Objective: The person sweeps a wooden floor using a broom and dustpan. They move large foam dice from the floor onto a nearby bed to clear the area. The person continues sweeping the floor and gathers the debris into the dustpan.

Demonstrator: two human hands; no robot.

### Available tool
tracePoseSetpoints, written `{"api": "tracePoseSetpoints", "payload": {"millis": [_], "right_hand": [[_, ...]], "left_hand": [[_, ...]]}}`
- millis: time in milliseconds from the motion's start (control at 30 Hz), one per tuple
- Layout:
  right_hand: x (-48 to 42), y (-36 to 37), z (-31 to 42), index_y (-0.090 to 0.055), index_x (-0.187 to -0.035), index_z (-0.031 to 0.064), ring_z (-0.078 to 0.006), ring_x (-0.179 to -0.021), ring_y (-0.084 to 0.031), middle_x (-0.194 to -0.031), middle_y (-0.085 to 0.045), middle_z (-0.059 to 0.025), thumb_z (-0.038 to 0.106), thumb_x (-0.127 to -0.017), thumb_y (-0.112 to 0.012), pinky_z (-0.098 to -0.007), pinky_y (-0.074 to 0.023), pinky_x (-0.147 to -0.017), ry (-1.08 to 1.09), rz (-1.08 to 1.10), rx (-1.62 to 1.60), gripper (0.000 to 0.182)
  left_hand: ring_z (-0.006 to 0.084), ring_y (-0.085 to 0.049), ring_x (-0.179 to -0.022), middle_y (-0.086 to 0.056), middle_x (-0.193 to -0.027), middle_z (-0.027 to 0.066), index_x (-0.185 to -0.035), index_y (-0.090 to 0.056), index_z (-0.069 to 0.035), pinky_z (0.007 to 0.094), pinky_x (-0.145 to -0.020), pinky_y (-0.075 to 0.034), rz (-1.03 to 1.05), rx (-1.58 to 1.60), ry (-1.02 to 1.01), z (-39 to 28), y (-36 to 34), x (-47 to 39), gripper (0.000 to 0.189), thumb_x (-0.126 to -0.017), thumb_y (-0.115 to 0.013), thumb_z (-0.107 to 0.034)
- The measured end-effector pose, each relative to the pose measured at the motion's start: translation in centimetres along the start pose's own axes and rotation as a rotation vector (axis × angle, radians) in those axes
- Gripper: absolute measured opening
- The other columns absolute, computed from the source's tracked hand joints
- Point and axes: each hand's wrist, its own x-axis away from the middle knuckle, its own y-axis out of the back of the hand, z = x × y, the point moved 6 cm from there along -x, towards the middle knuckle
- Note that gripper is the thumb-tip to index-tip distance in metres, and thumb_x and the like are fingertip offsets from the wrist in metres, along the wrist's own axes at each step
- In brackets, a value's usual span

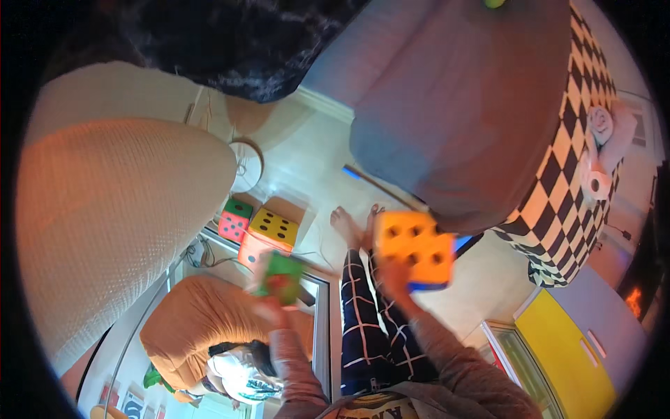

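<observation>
My right hand (396,276) holds a large orange soft die (419,243) with black dots and a blue lower side, in front of my right leg. In my left hand (272,312) is a smaller die (285,269), green with a reddish mark; both it and the hand are blurred. Beyond my left hand two more dice stand on the floor: a yellow-topped die (273,229) with a pale pink side, and beside it a pink die (234,226) with a green top. My bare feet (345,225) are on the floor between these dice and the orange one.
A big ribbed beige lampshade (125,220) fills the left. Grey fabric (455,110) and a black-and-white checkered cloth (555,173) are at right, above a yellow cabinet front (565,351). Cables (209,254) lie near a dark-framed panel (327,324) showing a brown cushioned seat (209,314).
</observation>
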Motion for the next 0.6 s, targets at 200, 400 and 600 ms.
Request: {"api": "tracePoseSetpoints", "payload": {"millis": [200, 400, 600], "right_hand": [[5.7, 7.3, -2.8, -0.048, -0.065, 0.0063, -0.0320, -0.054, -0.051, -0.057, -0.051, -0.0158, 0.025, -0.066, -0.052, -0.0417, -0.0383, -0.048, -0.224, 0.050, -0.512, 0.019], [10.4, 15.5, 0.1, -0.051, -0.061, 0.0047, -0.0242, -0.048, -0.050, -0.056, -0.052, -0.0110, 0.018, -0.065, -0.056, -0.0323, -0.0398, -0.045, 0.340, -0.216, -0.770, 0.015], [12.2, 28.4, -21.3, -0.051, -0.079, 0.0015, -0.0081, -0.060, -0.051, -0.071, -0.053, -0.0022, 0.014, -0.069, -0.051, -0.0213, -0.0422, -0.053, -0.146, -0.411, -1.913, 0.016]], "left_hand": [[0.0132, -0.052, -0.057, -0.058, -0.071, 0.0096, -0.082, -0.055, 0.003, 0.0269, -0.061, -0.044, -0.111, -0.843, -0.052, -8.4, -4.2, 5.4, 0.023, -0.069, -0.058, -0.015], [0.0114, -0.049, -0.077, -0.053, -0.084, 0.0061, -0.099, -0.048, -0.001, 0.0246, -0.067, -0.041, 0.167, -0.385, 0.052, -9.6, -9.6, 9.9, 0.034, -0.067, -0.058, -0.006], [0.0113, -0.046, -0.080, -0.047, -0.094, 0.0047, -0.105, -0.042, 0.000, 0.0234, -0.071, -0.038, 0.357, -0.231, -0.223, -18.8, -20.8, 7.0, 0.035, -0.074, -0.051, -0.015]]}}
